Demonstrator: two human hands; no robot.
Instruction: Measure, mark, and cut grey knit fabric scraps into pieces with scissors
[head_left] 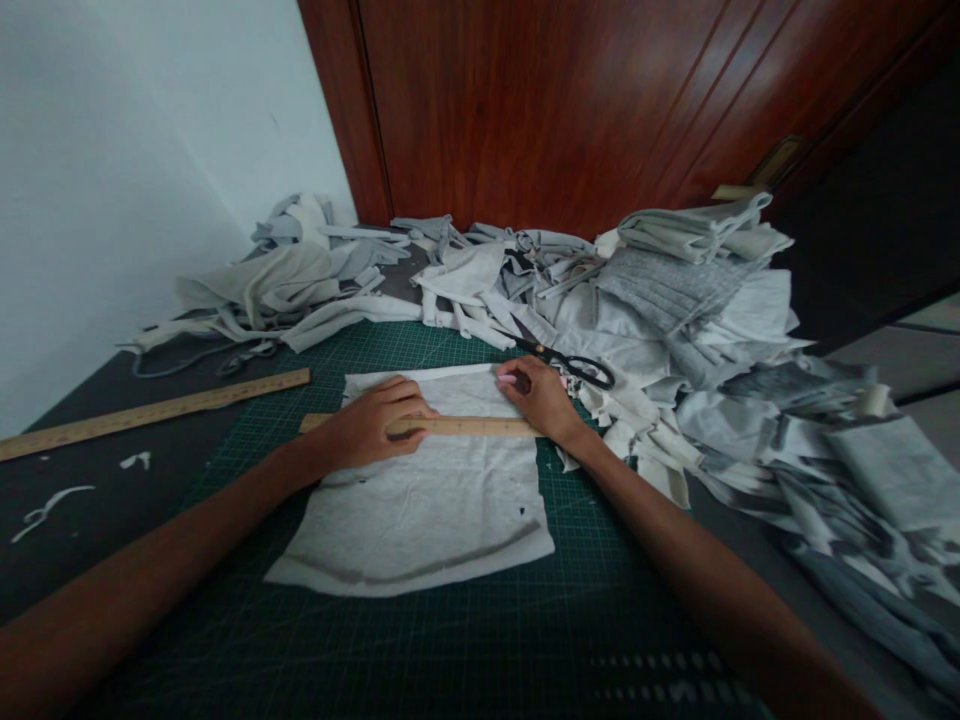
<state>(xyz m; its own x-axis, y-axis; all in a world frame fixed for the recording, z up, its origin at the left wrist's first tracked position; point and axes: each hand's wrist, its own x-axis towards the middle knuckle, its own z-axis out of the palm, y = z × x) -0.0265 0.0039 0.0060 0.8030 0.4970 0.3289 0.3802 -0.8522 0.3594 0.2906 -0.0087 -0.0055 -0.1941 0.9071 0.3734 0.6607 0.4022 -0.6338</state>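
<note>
A pale grey piece of fabric [427,510] lies flat before me, with dark marks near its sides and a dark band along its near edge. Across it rests a wooden ruler [480,426], which my left hand [379,420] grips between thumb and fingers near the left part. My right hand [541,395] is at the fabric's far right corner, thumb and fingers pinched on a small pink piece of chalk [507,379]. Just beyond that hand, black-handled scissors [559,355] lie on cloth scraps.
Under the fabric is a green cutting mat [450,650]. A second wooden ruler [157,410] lies at the left. Heaps of grey cloth scraps [270,280] line the back, and folded cloth [690,235] is piled at the right. Behind stands a brown wooden door [525,110].
</note>
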